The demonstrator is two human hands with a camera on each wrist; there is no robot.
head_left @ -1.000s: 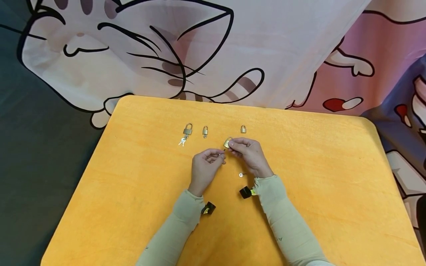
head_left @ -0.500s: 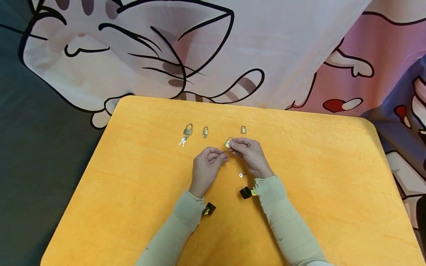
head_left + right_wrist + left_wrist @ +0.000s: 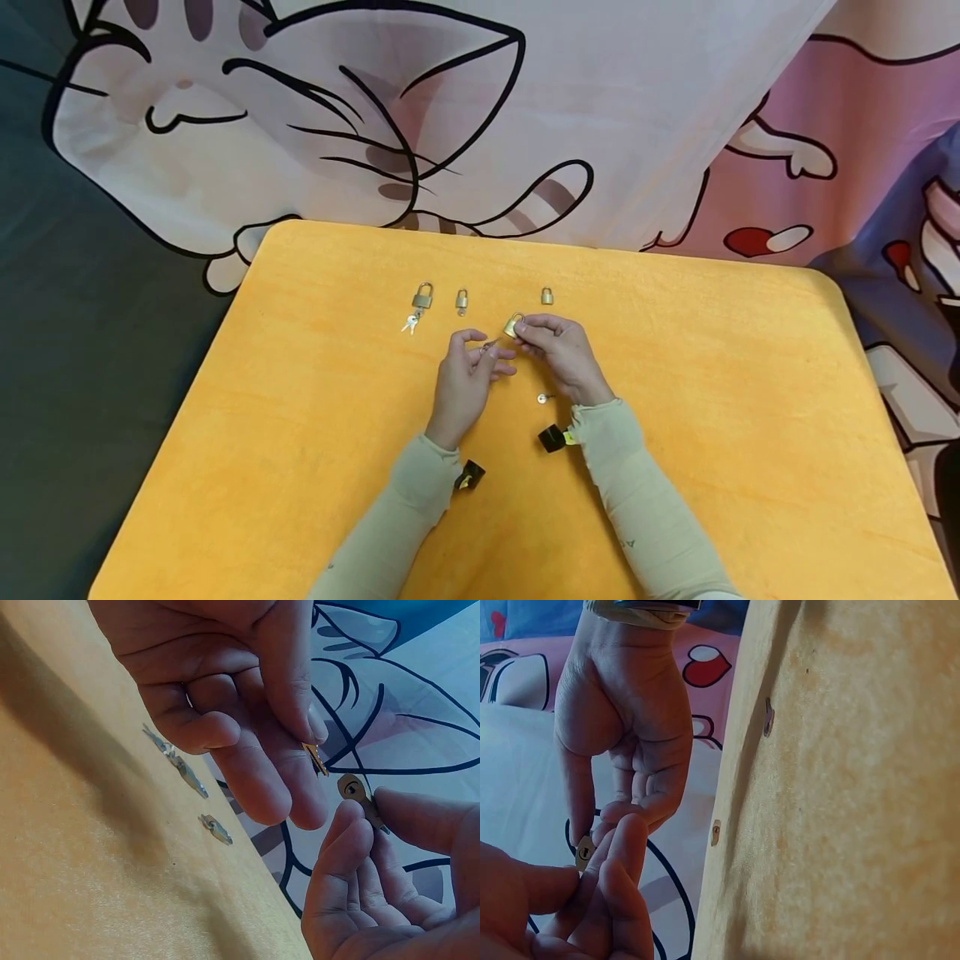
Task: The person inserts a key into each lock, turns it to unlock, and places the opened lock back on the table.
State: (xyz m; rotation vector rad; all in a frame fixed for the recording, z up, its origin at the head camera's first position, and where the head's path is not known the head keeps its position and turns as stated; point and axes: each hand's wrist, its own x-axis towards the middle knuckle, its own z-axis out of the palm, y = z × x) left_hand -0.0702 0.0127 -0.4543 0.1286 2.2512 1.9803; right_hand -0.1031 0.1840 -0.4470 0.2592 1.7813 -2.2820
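Over the middle of the yellow table, my right hand (image 3: pixel 566 357) pinches a small brass padlock (image 3: pixel 512 326) between thumb and fingers, its shackle pointing up and away. The keyhole end of that padlock (image 3: pixel 351 789) shows in the right wrist view. My left hand (image 3: pixel 462 387) pinches a small key (image 3: pixel 316 759) between thumb and fingers, other fingers stretched out. The key's blade points toward the padlock, with a small gap between them. A loose key (image 3: pixel 542 399) with a round head lies on the table near my right wrist.
Farther back on the yellow table (image 3: pixel 300 400) lie a larger padlock (image 3: pixel 422 301) with keys (image 3: pixel 410 323) attached, a narrow padlock (image 3: pixel 461 301), and a small brass padlock (image 3: pixel 547 296). A cat-print cloth (image 3: pixel 637 108) hangs beyond the table's far edge.
The left hand's lower fingers have uncurled and spread, and the key has shifted slightly left, away from the padlock. The right hand keeps its hold almost in place.
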